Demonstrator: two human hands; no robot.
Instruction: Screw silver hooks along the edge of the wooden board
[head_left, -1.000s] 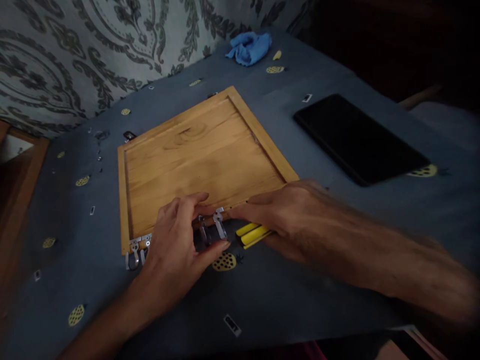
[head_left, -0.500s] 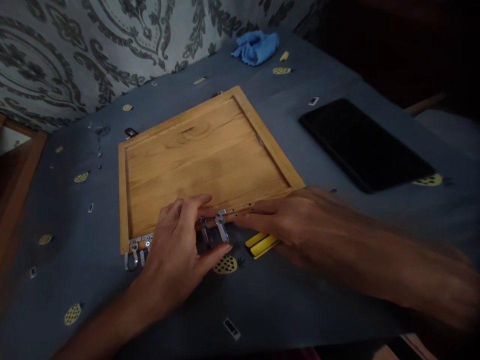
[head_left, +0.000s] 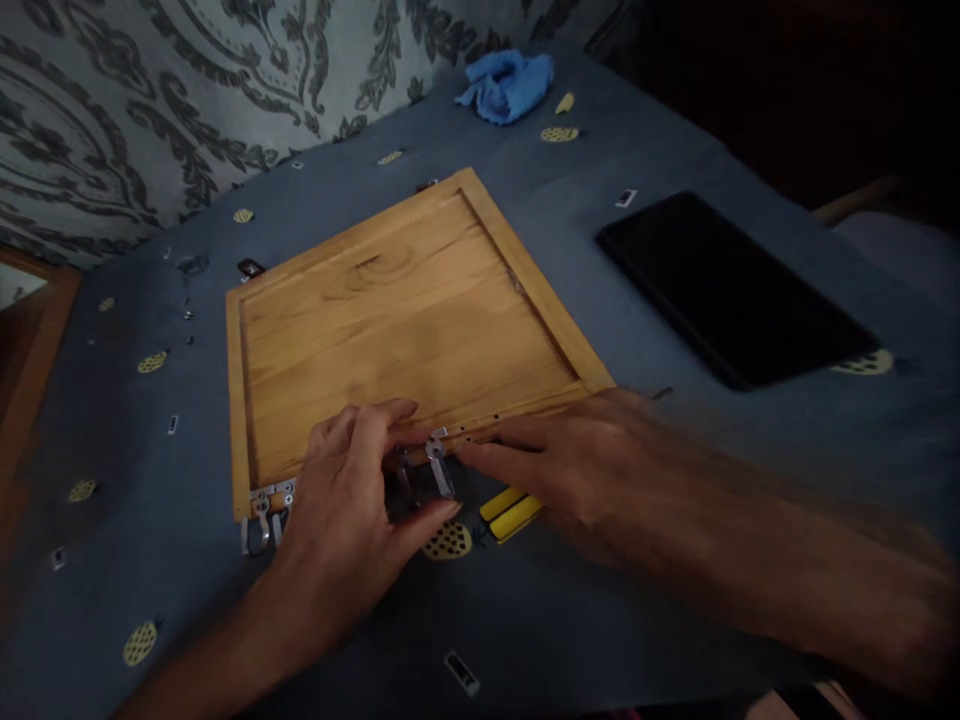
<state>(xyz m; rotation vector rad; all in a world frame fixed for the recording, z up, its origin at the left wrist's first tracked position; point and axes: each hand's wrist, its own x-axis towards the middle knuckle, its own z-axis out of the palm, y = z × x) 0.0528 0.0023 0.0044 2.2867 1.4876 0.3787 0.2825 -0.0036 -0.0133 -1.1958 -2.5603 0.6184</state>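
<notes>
A framed wooden board (head_left: 405,310) lies flat on a blue cloth-covered table (head_left: 585,600). Small metal hooks are fixed along its near edge. My left hand (head_left: 352,500) curls round one metal hook (head_left: 437,468) near the middle of that edge, thumb below and fingers on the frame above. My right hand (head_left: 577,470) lies beside it with its fingers pressed together at the frame next to the same hook; what they pinch is hidden. A yellow-handled tool (head_left: 510,512) lies on the cloth under my right hand. Two more hooks (head_left: 262,515) hang at the board's near left corner.
A black tablet (head_left: 731,290) lies at the right. A crumpled blue cloth (head_left: 506,85) sits at the far edge by the patterned wall. Small dark and metal bits (head_left: 251,268) are scattered left of the board and near the front (head_left: 461,672).
The view has shifted a little. Both hands stay at the middle hook; my right hand's fingertips have crept slightly left along the frame toward it.
</notes>
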